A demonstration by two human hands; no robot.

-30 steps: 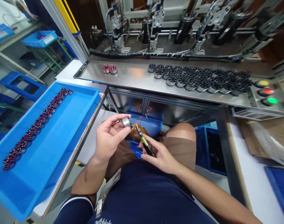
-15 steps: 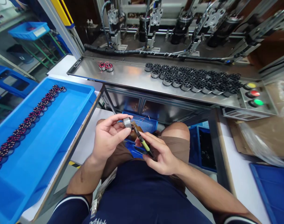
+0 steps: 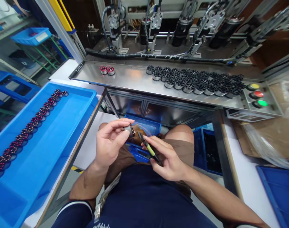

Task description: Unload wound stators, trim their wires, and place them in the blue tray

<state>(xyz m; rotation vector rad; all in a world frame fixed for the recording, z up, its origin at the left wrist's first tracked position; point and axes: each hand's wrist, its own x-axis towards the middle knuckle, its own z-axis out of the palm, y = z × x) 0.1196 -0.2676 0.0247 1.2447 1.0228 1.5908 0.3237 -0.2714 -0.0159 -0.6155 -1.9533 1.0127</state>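
Note:
Between the thumb and fingers of my left hand (image 3: 110,139) is a small round motor stator (image 3: 128,130), its metal side showing and its copper-dotted face turned to the right. My right hand (image 3: 167,158) is wrapped round a pair of cutting pliers (image 3: 148,146) with yellow-green and black handles. The pliers' jaws point up and left, a short gap away from the stator's face. Whether the jaws are apart is too small to tell. Below both hands, a blue bin (image 3: 149,125) stands between my knees with something brown in it.
A blue tray (image 3: 61,133) at left holds a long row of stators with red wires. On the metal ledge (image 3: 132,76) ahead sit two red-wired stators (image 3: 107,70) and rows of black-topped ones (image 3: 194,80). Machine buttons (image 3: 260,103) are at right, beside cardboard (image 3: 255,133) and plastic wrap.
The pliers have drawn back from the stator, down and to the right. My left hand has turned the stator so more of its copper-dotted face shows. Thin wires seen earlier at its edge no longer show.

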